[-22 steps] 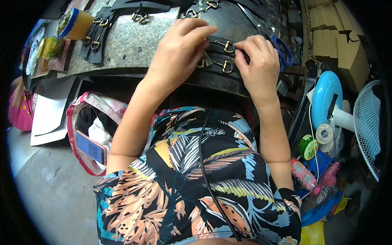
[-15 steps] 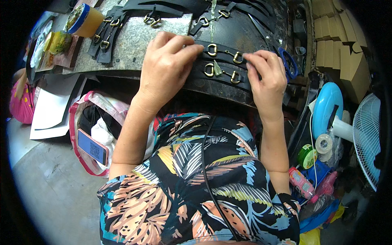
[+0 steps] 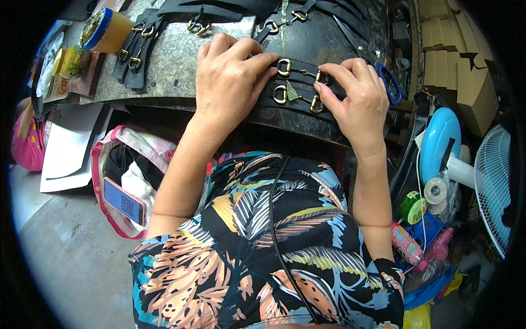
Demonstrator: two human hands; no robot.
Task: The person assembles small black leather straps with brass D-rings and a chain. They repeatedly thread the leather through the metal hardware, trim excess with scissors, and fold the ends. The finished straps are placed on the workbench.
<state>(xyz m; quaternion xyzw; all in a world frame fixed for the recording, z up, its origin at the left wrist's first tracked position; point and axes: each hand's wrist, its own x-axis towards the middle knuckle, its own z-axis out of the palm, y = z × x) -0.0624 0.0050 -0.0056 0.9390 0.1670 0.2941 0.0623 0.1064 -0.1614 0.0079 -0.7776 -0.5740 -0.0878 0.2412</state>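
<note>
Counter (image 3: 181,66): a grey stone slab with a dark part on its right side. It fills the top of your view.
Black straps (image 3: 298,93): they lie flat on the dark part, close to the counter's near edge. Their long side runs left to right, from one of your hands to the other.
Left hand (image 3: 227,82): it lies flat on the left end of the straps. Your fingers (image 3: 263,60) are spread out and press down. They do not curl around anything.
Right hand (image 3: 356,98): it rests on the right end of the straps. Its fingers are bent, and the tips pinch at the strap beside a ring.
Gold rings (image 3: 283,67): four small ones sit on the straps in the gap between your hands. The right-side rings touch your right fingertips, so that hand is nearer to them.
More straps (image 3: 134,49): a small bunch with rings lies near the far left corner.
Yellow jar (image 3: 104,30): it stands at the far left corner.
</note>
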